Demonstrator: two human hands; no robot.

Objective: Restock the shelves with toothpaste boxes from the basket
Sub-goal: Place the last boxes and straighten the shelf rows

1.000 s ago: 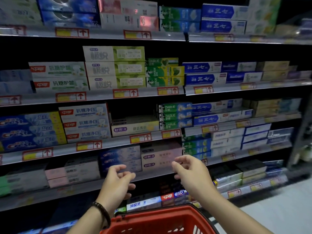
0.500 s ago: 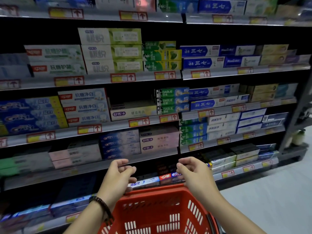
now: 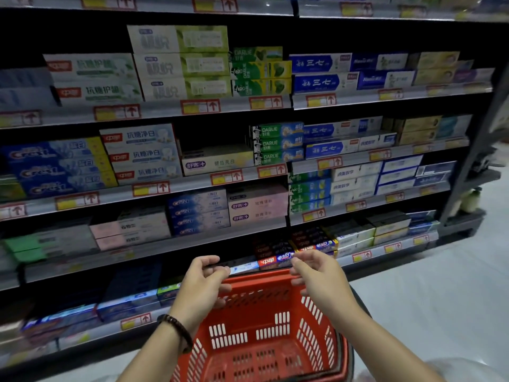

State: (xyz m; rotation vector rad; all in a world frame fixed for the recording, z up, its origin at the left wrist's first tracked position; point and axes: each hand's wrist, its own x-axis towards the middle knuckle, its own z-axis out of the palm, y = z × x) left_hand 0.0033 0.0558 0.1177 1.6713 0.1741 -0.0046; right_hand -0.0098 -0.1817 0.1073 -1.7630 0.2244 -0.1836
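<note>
Head view, near to far.

Basket: red, slotted walls, directly below the hands. Base and walls that show are bare; no toothpaste boxes seen inside. Its near end is cut off by the frame, so cannot rule out a box there.

Left hand: bead bracelet at the wrist, hovers over the basket's far rim, fingers loosely curled, thumb near fingertips, holding nothing.

Right hand: just beside, same height, also loosely curled and holding nothing.

Shelves: several tiers, price tags along the front edges. Toothpaste boxes lie stacked lengthwise on every tier, mostly two or three high. Lowest tiers dim and blurred.

One thin spot: middle tier, a single white box with dark space above it, between taller stacks.

Judgement: restocking looks done or nearly so, since the stock sits on the shelves and none shows in the basket. What may be left: check the basket's hidden end, fill that thin spot if stock remains.
</note>
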